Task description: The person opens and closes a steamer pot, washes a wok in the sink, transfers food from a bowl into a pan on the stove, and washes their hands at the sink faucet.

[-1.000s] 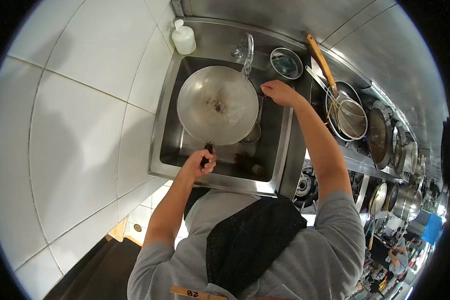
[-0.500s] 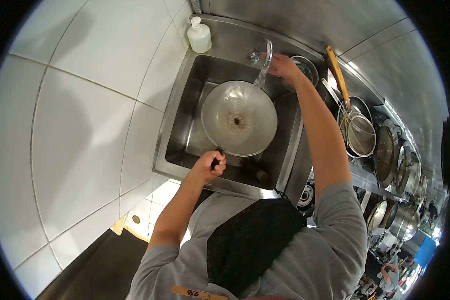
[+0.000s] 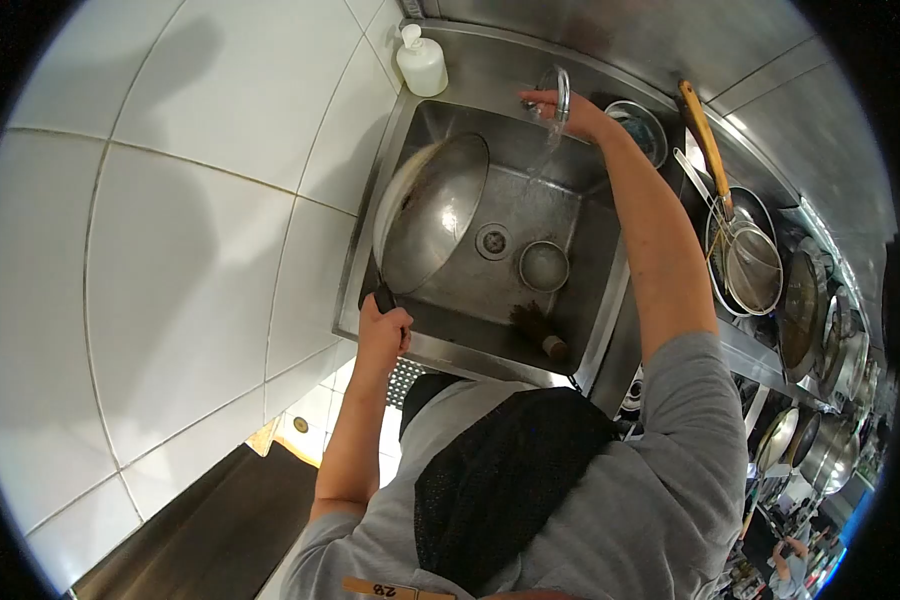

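Note:
My left hand point(image 3: 383, 330) is closed round the black handle of a metal wok point(image 3: 440, 215), which is tilted steeply against the left side of the sink point(image 3: 595, 225). My right hand point(image 3: 562, 108) is at the tap point(image 3: 564, 95), its fingers behind the spout and partly hidden by it; some fingers stretch out to the left. Water runs from the spout into the sink. On the sink floor are a drain, a small round strainer point(image 3: 544, 267) and a brush point(image 3: 542, 332).
A white pump bottle point(image 3: 423, 65) stands at the back left corner. Right of the tap sits a metal bowl point(image 3: 635, 133). Farther right are a wooden-handled utensil point(image 3: 706, 140), sieves point(image 3: 753, 268) and pans. Another person point(image 3: 790, 565) is at the far lower right.
The wok has gone from lying under the water to tilted up at the left, uncovering the drain and strainer. My right hand has moved from the sink's right side to the tap.

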The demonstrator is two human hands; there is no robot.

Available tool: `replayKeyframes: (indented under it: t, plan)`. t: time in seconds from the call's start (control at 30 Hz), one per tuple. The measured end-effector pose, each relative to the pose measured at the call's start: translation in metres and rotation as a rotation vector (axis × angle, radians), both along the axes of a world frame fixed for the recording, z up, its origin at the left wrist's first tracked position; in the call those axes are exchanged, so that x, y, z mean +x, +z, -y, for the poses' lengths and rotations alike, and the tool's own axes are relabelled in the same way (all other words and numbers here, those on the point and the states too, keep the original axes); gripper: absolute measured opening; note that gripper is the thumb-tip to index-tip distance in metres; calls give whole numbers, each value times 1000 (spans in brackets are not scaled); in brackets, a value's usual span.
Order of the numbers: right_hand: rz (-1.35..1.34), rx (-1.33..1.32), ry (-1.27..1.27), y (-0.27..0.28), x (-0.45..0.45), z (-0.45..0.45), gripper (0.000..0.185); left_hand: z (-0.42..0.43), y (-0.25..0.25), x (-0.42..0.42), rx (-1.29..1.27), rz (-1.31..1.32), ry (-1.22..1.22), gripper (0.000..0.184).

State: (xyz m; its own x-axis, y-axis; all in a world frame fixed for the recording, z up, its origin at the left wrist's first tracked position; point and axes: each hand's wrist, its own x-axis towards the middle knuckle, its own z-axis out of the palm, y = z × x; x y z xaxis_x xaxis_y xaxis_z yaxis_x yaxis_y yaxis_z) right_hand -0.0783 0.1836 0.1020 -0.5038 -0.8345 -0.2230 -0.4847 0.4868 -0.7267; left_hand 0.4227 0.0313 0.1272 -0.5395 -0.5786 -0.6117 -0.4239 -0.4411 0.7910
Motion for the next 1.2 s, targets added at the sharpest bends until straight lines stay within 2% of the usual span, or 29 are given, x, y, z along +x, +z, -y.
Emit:
replayKeyframes:
  t: [0.07,0.1,0.2,0.23,0.33,0.43,0.53,0.67,0.83,0.93,1.03,1.07,1.13,1.2]
  plan:
    - [-65,2,22,1,-1,-2,44,0,8,2,266,23,73,25]
    - [-127,2,43,1,-2,-3,44,-2,6,2,264,16,71,25]
    - [-238,-24,102,0,-4,-4,44,-12,-10,-3,861,-113,89,16]
    - [-242,-24,101,-2,-5,-3,44,-17,-16,-6,861,-116,87,16]
    - [-302,58,142,-7,-13,-1,42,-36,-28,-17,1238,-156,61,11]
    - [-222,65,91,3,-6,-2,41,-51,-49,-16,1288,-155,7,16]
    - [-213,10,163,-4,-13,-1,40,-57,-56,-15,1304,-144,-26,17]
    - [-235,-18,177,3,-12,1,44,-55,-60,-14,1245,-88,-49,18]
    - [-277,-43,180,-9,-11,0,47,-52,-64,-13,1293,-87,-52,19]
    - [-185,-68,97,-21,-6,-5,47,-49,-53,-11,1283,-65,-4,11]
    - [-138,-162,-39,-40,9,-21,44,-41,-45,3,1278,-87,-5,13]
    - [-131,37,-149,-29,32,-29,42,-37,-41,9,1274,-97,-7,13]
    - [-127,238,-258,-27,54,-40,42,-34,-35,30,1262,-124,6,16]
    - [-453,284,-112,-33,77,-58,42,-28,-32,49,1254,-154,-3,16]
